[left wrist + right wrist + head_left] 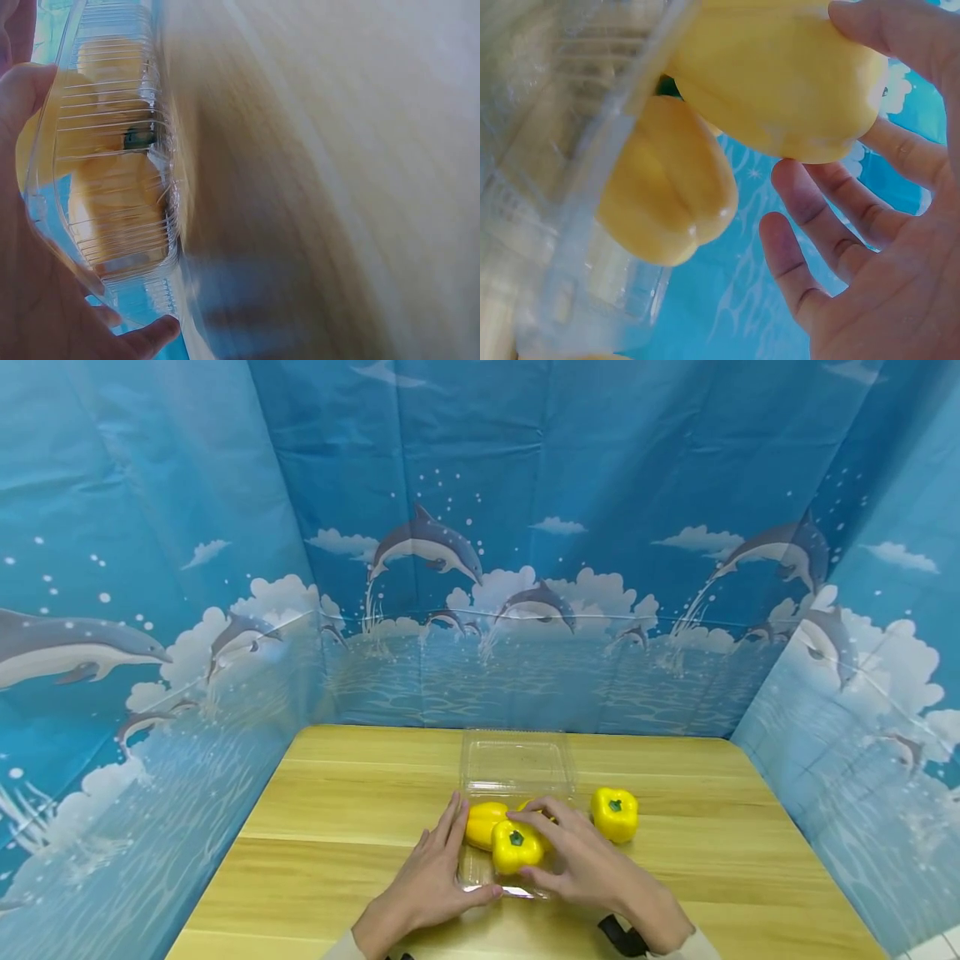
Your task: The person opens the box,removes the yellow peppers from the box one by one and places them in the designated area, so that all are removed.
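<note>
The right hand (pixel 592 868) is cupping the nearest glossy yellow bell pepper with a green stem (pixel 516 847), thumb at the pepper's 5 o'clock side and fingers reaching over its 1 o'clock side; in the right wrist view the fingers (pixel 832 217) are lying loosely curved beside the pepper's skin (pixel 780 75), so whether they are clamping or merely steadying it cannot be told. The left hand (pixel 431 881) is lying flat with straight fingers against the 9 o'clock wall of the clear ribbed plastic clamshell tray (pixel 480 881), the thumb pressing at the tray's near rim, apparently bracing the light container so it is not sliding while being filled. The left wrist view is showing that ribbed wall (pixel 112 150) with yellow shapes behind it. A second yellow pepper (pixel 483 822) is resting inside the tray, touching the cupped one at its 10 o'clock. The tray's open hinged lid (pixel 517 760) is lying flat toward 12 o'clock. A third yellow bell pepper (pixel 615 812) is standing outside the tray at 2 o'clock, on the pale wooden table (pixel 337 793). Blue dolphin-print sheeting (pixel 150 610) is enclosing the table on three sides.
</note>
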The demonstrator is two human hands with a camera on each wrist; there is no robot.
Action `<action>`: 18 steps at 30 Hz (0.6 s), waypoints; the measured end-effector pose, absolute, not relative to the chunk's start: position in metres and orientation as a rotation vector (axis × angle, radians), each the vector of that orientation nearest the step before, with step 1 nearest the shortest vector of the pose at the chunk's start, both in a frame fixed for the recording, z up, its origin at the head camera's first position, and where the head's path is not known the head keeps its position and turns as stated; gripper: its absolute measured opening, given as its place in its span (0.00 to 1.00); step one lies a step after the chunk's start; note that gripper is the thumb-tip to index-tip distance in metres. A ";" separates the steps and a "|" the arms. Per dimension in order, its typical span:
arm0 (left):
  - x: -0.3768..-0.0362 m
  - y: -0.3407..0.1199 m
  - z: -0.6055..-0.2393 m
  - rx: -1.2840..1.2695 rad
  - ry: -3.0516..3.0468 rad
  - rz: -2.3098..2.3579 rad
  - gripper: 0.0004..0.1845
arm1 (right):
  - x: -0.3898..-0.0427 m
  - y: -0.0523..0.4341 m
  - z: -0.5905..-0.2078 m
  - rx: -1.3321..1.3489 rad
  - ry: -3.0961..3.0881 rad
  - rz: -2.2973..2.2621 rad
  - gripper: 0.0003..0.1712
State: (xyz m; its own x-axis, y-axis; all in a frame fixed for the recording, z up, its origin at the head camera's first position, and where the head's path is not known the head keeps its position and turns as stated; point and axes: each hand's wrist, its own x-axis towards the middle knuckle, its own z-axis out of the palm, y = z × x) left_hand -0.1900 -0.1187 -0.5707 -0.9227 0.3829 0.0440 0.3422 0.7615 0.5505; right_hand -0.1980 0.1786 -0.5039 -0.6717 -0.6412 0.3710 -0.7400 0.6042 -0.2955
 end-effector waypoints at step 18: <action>-0.190 -0.119 -0.572 0.591 2.876 0.859 0.74 | -0.196 0.194 -0.490 1.104 -2.538 0.608 0.47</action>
